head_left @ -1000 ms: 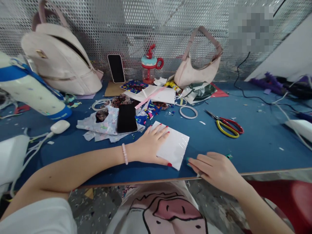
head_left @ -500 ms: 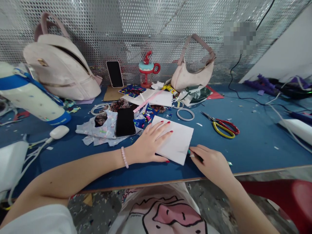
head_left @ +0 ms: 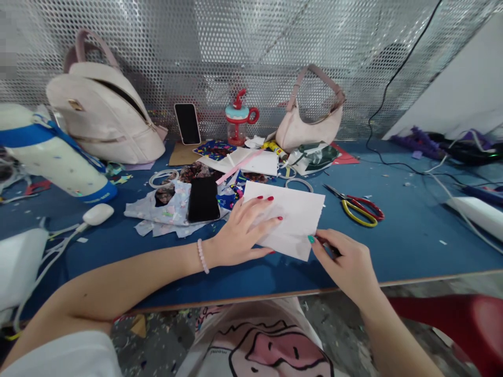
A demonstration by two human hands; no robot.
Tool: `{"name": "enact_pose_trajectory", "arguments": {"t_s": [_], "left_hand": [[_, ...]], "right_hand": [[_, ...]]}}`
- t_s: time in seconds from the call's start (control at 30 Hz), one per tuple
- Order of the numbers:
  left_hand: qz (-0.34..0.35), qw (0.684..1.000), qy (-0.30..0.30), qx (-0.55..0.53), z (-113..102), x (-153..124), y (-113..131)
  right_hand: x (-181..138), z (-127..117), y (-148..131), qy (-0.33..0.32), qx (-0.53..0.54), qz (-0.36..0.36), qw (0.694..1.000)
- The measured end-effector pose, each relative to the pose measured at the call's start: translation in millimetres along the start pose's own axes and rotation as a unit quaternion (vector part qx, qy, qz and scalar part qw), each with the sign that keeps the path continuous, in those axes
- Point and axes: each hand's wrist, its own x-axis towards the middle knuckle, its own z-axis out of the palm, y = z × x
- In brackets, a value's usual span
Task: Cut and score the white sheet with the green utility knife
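A white sheet of paper (head_left: pixel 298 212) lies on the blue table near its front edge, with a crease across its lower part. My left hand (head_left: pixel 245 230) rests flat on the sheet's left side, fingers spread and thumb by the lower edge. At the right edge of the sheet, my right hand (head_left: pixel 346 259) is closed, its thumb and fingers pinching the paper. Something dark shows inside the curled right fingers; I cannot make out what it is. Behind the left hand lie a black phone (head_left: pixel 203 199) and pale blue patterned fabric scraps (head_left: pixel 157 209).
Scissors (head_left: pixel 359 209) with red and yellow handles lie to the right. Farther back are a handbag (head_left: pixel 310 125), a lidded cup (head_left: pixel 236 125), an upright phone (head_left: pixel 187 124) and a backpack (head_left: pixel 106 120). A large bottle (head_left: pixel 58 157) leans at the left.
My right hand has shifted slightly right and up and now pinches the paper's edge. The sheet extends farther right and shows a crease. My left hand stays flat on it.
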Motion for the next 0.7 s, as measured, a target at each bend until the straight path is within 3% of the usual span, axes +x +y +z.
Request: {"name": "enact_pose_trajectory", "arguments": {"t_s": [0.4, 0.7], "left_hand": [[0.017, 0.998, 0.064, 0.011, -3.6, 1.6, 3.4], [0.03, 0.997, 0.072, 0.018, -4.9, 1.6, 4.0]], "right_hand": [[1.9, -2.1, -7.6, 0.028, 0.021, 0.024, 0.999], [1.5, -1.9, -8.5, 0.031, 0.018, 0.02, 0.999]]}}
